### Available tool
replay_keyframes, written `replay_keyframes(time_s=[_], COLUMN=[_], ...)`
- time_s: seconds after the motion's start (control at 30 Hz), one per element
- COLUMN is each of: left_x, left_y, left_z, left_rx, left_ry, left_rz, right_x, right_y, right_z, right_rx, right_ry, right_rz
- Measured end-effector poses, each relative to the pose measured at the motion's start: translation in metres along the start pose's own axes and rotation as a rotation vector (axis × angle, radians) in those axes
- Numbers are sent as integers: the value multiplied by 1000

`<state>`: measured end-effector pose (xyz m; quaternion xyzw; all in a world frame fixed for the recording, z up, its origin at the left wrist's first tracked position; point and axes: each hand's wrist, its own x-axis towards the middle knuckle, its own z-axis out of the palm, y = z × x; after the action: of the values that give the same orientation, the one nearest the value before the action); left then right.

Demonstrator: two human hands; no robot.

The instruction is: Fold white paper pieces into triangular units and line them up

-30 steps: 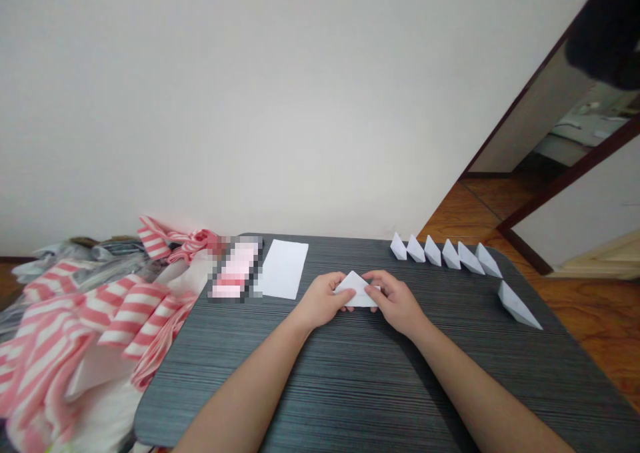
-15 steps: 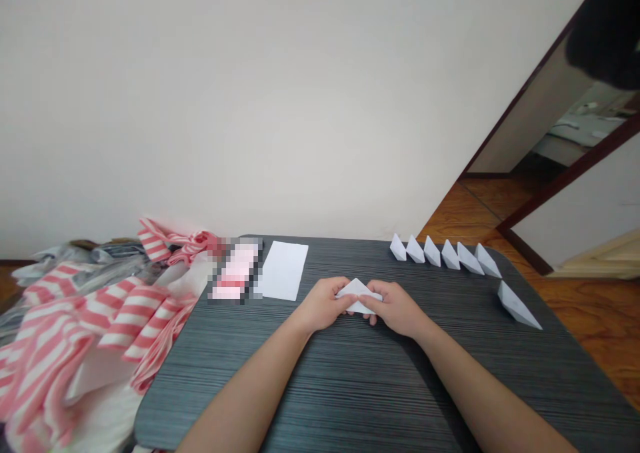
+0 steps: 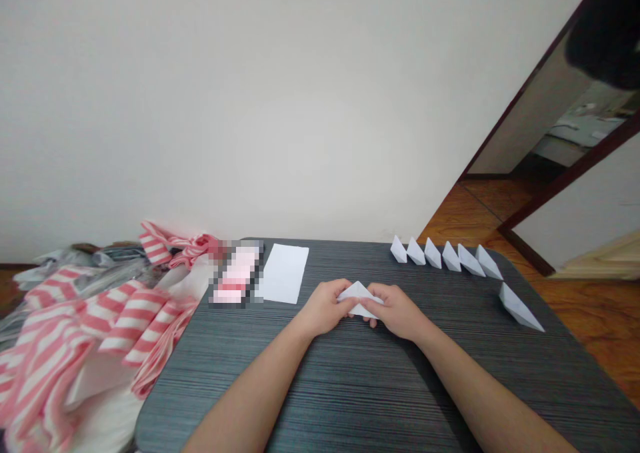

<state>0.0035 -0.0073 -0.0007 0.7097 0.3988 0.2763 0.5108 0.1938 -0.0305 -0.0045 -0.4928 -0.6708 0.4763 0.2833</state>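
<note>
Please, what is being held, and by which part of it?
The left grip and right grip hold the folded paper by its left and right sides, thumbs near its middle.

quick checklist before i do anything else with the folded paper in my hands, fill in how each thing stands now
1. Left hand grips the folded paper: ok.
2. Right hand grips the same paper: ok.
3. Whole folded paper in view: not ok, the hands cover parts of it.
4. Six folded pieces in a row at the table's far right, apart from the hands: ok.
5. Seventh folded piece, nearer than the row, apart from the hands: ok.
6. Flat white paper being a single sheet: cannot tell.
</note>
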Motion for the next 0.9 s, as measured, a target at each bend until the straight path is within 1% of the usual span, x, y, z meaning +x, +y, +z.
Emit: replay_keyframes(time_s=[0.1,0.2,0.4,0.6,0.77,0.9], left_x=[0,0,1,2,3,5], left_y=[-3,-5,-10,-12,-12,-13], left_z=[0,0,-1,-1,-3,-4], left_rx=[-73,-123,-156,-182,-222,-266], left_ry=[-17,-39,-4,1,29,29], left_rz=[-36,-44,-62,-70,-70,-56], right_x=[1,1,2,2,0,-1], right_y=[1,1,4,7,5,2], right_z=[0,0,1,-1,-2,-2], right_rx=[31,37,70,75,88,75], right_ry=[2,7,17,10,41,58], right_rz=[6,8,-6,12,28,23])
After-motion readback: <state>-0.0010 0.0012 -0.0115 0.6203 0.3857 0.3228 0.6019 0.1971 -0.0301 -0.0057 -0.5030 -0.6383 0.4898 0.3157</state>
